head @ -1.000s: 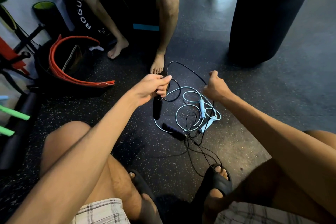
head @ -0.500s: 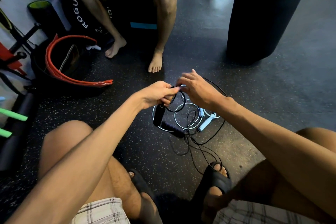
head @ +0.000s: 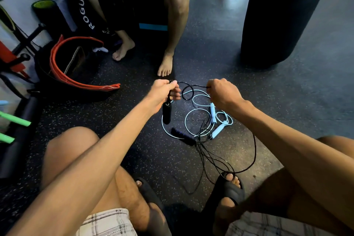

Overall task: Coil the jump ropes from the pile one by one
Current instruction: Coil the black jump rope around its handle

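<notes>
Head view. The left hand point(head: 164, 92) is closed on the black rope point(head: 199, 86) just above its handle point(head: 166, 113), which hangs free below the fist. This looks like an anchor grip that keeps one end fixed while turns are gathered. The right hand point(head: 224, 94) is level with the left and a short way apart, and pinches the same cord. One small loop sags between the two hands, so in my judgement coiling has barely begun.

From the right hand the cord runs down to the floor point(head: 287, 120) and lies slack towards the sandal point(head: 228, 188). The second black handle point(head: 182, 136) lies on the floor below and between the hands. The blue rope point(head: 218, 130) lies beneath the right hand, untouched. Black strands cross it, so it may snag when the cord is drawn up.

Writing: white capitals "ROGU" on black gear point(head: 86, 13), far beyond the left hand. The rest of the word is out of sight, and the smaller letters beneath are too small to read.
</notes>
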`<state>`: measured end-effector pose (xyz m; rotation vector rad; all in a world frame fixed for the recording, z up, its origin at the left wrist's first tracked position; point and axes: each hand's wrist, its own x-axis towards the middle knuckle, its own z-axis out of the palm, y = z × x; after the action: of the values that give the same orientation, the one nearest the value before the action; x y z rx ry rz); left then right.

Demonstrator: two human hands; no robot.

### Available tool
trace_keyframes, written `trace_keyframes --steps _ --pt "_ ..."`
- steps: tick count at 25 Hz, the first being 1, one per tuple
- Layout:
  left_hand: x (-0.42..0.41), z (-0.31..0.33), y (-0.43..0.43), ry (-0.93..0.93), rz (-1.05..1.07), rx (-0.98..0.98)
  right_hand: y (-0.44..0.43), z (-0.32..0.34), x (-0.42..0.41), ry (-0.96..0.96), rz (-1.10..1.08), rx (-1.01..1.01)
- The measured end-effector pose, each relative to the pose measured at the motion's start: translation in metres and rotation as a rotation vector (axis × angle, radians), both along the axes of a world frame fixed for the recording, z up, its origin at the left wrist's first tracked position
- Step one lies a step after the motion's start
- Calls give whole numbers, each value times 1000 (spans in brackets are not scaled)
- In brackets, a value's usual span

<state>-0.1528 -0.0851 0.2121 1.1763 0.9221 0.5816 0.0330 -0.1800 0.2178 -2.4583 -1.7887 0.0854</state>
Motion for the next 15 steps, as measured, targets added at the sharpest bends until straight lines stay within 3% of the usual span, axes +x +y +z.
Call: trace_keyframes --steps 2,7,9,12,15 --pt "0 -2 1 3 13 -25 0 2 4 -2 -21 13" --pt "-8 8 13 -220 -67 -282 -2 -5 11 32 -4 -9" --pt "-10 10 11 -305 -130 -342 -1 -6 8 72 91 -46" --pt "-6 10 10 -384 -58 -404 -2 -4 -4 165 304 -61" --pt "-3 7 11 -357 86 -288 -2 1 -12 193 430 81"
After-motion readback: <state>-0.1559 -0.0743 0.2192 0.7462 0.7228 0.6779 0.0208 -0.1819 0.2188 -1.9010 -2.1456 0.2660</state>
